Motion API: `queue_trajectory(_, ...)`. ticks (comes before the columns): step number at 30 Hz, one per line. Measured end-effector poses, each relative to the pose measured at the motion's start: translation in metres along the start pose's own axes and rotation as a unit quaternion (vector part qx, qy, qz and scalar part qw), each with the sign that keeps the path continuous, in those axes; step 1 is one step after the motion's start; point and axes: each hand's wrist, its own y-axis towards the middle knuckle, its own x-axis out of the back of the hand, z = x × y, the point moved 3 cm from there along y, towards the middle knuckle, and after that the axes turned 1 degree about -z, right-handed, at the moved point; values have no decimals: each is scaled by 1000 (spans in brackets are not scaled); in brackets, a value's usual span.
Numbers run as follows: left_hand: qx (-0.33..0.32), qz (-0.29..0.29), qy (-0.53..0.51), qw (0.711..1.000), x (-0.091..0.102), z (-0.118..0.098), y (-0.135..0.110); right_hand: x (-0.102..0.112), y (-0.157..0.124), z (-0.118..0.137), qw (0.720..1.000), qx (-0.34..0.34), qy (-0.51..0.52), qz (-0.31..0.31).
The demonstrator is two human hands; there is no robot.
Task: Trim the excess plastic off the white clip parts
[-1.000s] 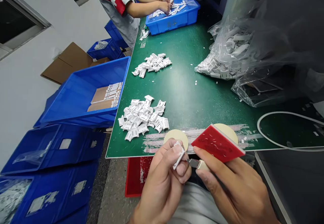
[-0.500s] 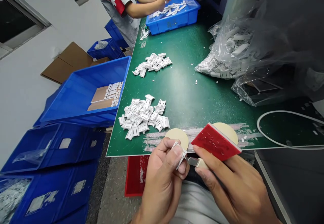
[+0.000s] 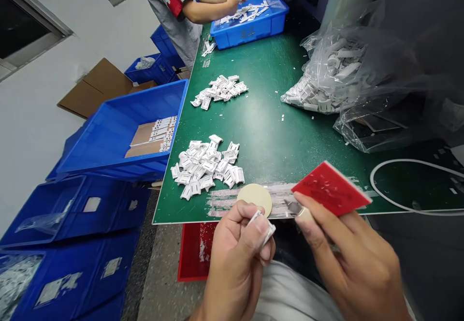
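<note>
On a green work mat (image 3: 275, 137), a pile of white plastic parts (image 3: 206, 166) lies beyond and left of the left hand (image 3: 235, 263), whose thumb and fingers clamp a small white plastic part (image 3: 260, 227); a cream disc (image 3: 254, 200) sits just beyond that grip. To the right, the right hand (image 3: 348, 258) pinches a cream-handled craft knife (image 3: 303, 213), just below a tilted red block (image 3: 330, 188)

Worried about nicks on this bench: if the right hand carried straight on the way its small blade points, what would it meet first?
Most likely the cream disc lying on the green mat, just ahead of the short metal blade in the right hand. The blade's height above the mat is hard to judge, so it might pass over.
</note>
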Motion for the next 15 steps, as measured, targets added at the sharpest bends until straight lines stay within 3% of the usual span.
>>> queue_trajectory(4,21,9,-3,1000,-1,1,-1,2,-5,-11,999,-46,15,-8)
queue_trajectory(12,36,16,-10,999,0,4,0,0,-13,-12,998,-54,37,-10)
queue_trajectory(15,33,47,-14,998,4,8,1,1,-18,-15,996,-75,48,-5)
